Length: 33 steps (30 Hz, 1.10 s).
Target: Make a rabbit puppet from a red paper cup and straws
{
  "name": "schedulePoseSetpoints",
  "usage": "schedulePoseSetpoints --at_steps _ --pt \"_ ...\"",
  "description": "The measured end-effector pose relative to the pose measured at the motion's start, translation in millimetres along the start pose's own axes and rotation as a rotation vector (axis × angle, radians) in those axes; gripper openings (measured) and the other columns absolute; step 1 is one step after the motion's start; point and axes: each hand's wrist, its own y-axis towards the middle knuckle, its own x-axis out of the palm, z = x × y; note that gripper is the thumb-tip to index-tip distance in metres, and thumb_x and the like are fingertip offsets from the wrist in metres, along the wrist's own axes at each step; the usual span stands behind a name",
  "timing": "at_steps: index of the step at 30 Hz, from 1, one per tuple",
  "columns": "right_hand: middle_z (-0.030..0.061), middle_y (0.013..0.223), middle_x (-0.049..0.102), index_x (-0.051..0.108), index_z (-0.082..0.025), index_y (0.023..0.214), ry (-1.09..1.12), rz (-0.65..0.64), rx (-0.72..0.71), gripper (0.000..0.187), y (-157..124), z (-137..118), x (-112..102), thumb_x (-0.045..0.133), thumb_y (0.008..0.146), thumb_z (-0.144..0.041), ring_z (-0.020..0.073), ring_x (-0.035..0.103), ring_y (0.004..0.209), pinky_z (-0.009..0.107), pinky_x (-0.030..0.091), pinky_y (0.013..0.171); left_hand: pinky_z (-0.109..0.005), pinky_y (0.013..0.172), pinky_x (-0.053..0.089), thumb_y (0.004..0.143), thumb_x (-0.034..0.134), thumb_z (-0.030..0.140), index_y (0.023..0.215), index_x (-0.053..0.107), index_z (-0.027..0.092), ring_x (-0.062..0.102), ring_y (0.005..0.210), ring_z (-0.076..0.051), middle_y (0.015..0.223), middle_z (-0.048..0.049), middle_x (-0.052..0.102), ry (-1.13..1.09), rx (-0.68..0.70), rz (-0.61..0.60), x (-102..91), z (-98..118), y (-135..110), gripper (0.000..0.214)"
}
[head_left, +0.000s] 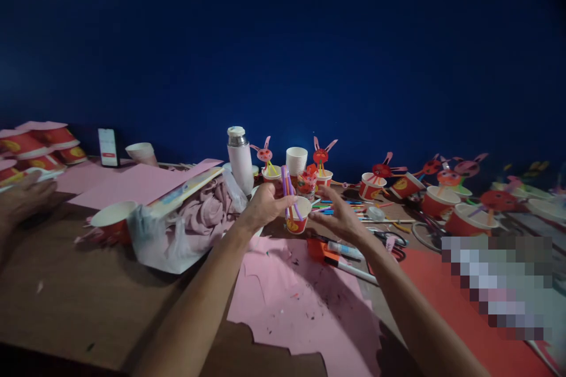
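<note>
A red and white paper cup [298, 223] stands upright at the middle of the table, near the top edge of the pink paper. Thin purple strips [286, 181], with some orange among them, rise over its mouth; they could be straws or pipe cleaners. My left hand [264, 207] has its thumb and fingers closed around these strips at the cup's left rim. To the right of the cup, my right hand [339, 217] is open, fingers apart and curved toward it. Whether its thumb touches the cup I cannot tell.
Behind stand a thermos [240, 161], stacked white cups [296, 160] and cups with rabbit figures [321, 156]. Scissors [391, 239], markers [354, 271] and red paper [433, 294] lie right. A plastic bag [163, 247] sits left; another person's hand [33, 194] is far left.
</note>
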Motion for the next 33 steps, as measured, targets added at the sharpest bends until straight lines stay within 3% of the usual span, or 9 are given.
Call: schedulePoseSetpoints --at_steps 3,7,12,19,28,33 --pt "0.0134 0.121 0.049 0.039 -0.018 0.123 -0.045 -0.055 -0.025 0.071 0 9 15 0.068 0.062 -0.037 0.0257 0.046 0.111 0.041 0.038 0.088 -0.026 0.067 0.044 0.06 0.066 0.025 0.074 0.058 0.012 0.054 0.061 -0.01 0.065 0.0021 0.058 -0.058 0.031 0.015 -4.5 3 6 0.02" --pt "0.0115 0.116 0.051 0.034 -0.019 0.127 -0.025 -0.072 -0.073 0.074 0 11 33 0.067 0.063 -0.037 0.0234 0.05 0.104 0.038 0.041 0.085 -0.028 0.069 0.045 0.061 0.065 0.03 0.082 0.059 0.011 0.056 0.065 -0.012 0.069 -0.0003 0.061 -0.138 0.004 0.034 -5.9 -10 8 0.028" --pt "0.0107 0.107 0.057 0.025 -0.018 0.132 -0.034 -0.08 0.0 0.075 -2 10 45 0.063 0.068 -0.03 0.0221 0.057 0.09 0.037 0.046 0.075 -0.026 0.068 0.044 0.06 0.066 0.032 0.086 0.059 0.011 0.057 0.067 -0.012 0.071 -0.0004 0.061 -0.187 0.004 0.058 -5.9 -25 5 0.034" --pt "0.015 0.124 0.046 0.014 -0.02 0.135 -0.128 -0.033 -0.076 0.079 -40 -2 28 0.058 0.072 -0.036 0.0257 0.049 0.107 0.042 0.042 0.085 -0.022 0.06 0.042 0.061 0.065 0.031 0.075 0.054 0.013 0.053 0.06 -0.01 0.064 0.0023 0.057 -0.076 0.038 0.143 1.9 -17 -11 0.025" --pt "0.0177 0.129 0.042 0.018 -0.019 0.135 -0.199 -0.074 -0.102 0.077 -88 -13 17 0.059 0.072 -0.036 0.0276 0.046 0.113 0.044 0.042 0.087 -0.023 0.057 0.04 0.067 0.059 0.031 0.073 0.054 0.015 0.048 0.059 -0.012 0.064 0.0007 0.053 0.26 0.102 -0.024 23.7 -11 -27 0.018" --pt "0.0168 0.125 0.046 0.017 -0.021 0.134 -0.185 -0.07 -0.078 0.079 -92 -7 18 0.061 0.07 -0.035 0.0276 0.05 0.109 0.043 0.045 0.084 -0.026 0.063 0.039 0.068 0.057 0.03 0.072 0.055 0.017 0.052 0.064 -0.015 0.068 -0.0015 0.057 0.46 0.146 0.002 35.4 -25 -30 0.013"
